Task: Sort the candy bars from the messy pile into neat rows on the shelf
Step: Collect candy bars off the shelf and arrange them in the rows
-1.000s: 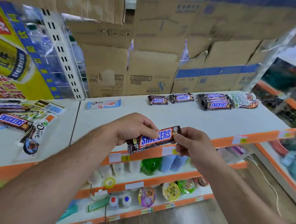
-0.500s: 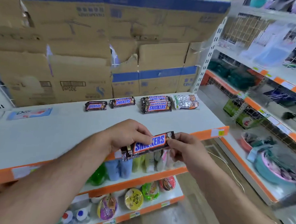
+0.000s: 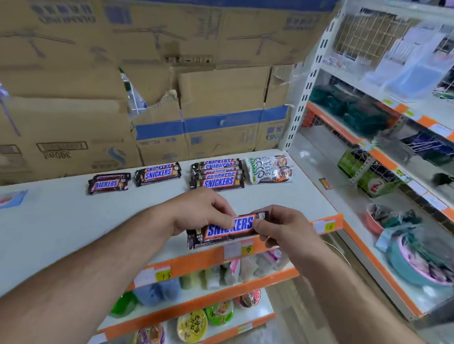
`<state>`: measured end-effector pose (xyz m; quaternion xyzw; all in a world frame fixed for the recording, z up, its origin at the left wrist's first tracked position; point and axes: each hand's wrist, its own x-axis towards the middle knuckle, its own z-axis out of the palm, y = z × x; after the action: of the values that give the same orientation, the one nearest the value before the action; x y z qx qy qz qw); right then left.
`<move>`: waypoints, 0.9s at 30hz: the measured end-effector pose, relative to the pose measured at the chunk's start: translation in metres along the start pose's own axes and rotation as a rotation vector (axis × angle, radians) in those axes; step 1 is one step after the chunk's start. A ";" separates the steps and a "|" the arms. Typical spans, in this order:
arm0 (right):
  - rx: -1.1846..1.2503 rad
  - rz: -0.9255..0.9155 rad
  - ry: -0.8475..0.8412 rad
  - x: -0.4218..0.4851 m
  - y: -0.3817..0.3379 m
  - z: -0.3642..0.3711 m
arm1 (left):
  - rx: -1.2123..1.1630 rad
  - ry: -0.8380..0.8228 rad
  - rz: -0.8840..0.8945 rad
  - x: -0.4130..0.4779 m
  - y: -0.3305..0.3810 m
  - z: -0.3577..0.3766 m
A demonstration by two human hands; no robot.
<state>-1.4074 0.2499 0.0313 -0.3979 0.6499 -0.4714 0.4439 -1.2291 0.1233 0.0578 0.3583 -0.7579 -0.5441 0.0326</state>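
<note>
Both my hands hold one brown Snickers bar [image 3: 222,231] over the front edge of the white shelf [image 3: 57,228]. My left hand [image 3: 199,212] pinches its middle from above and my right hand [image 3: 281,228] pinches its right end. At the back of the shelf lie a small Snickers stack [image 3: 108,183], a second stack [image 3: 158,173], and a taller stack of several bars [image 3: 217,174]. White Dove packs [image 3: 270,169] lie to the right of them. A pale blue bar [image 3: 3,200] lies at the far left.
Cardboard boxes [image 3: 145,92] form a wall behind the shelf. An orange price strip [image 3: 326,225] runs along the shelf's front edge. Lower shelves [image 3: 199,297] hold bottles and cups. A second rack [image 3: 406,182] with goods stands at the right.
The view has swung right, so the messy pile at the left has left the frame. Both hands have carried the Snickers bar rightward, nearer the sorted stacks.
</note>
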 end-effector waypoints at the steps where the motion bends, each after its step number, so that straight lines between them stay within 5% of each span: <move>1: -0.017 0.010 -0.008 0.008 -0.001 -0.001 | 0.002 0.000 -0.002 0.008 -0.001 -0.004; 9: -0.127 0.085 -0.109 0.072 -0.002 0.003 | 0.114 0.036 -0.015 0.050 -0.015 -0.033; 13: -0.135 0.105 -0.043 0.102 0.005 0.008 | 0.141 0.460 0.044 0.061 -0.025 -0.047; 17: -0.115 0.104 -0.013 0.131 0.015 0.008 | 0.164 0.601 0.003 0.063 -0.033 -0.064; 27: -0.769 -0.213 0.031 0.159 0.013 0.004 | 0.197 0.688 -0.124 0.062 -0.033 -0.050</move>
<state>-1.4511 0.1029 -0.0137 -0.5931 0.7407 -0.2432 0.2010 -1.2363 0.0426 0.0286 0.5672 -0.7282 -0.3170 0.2177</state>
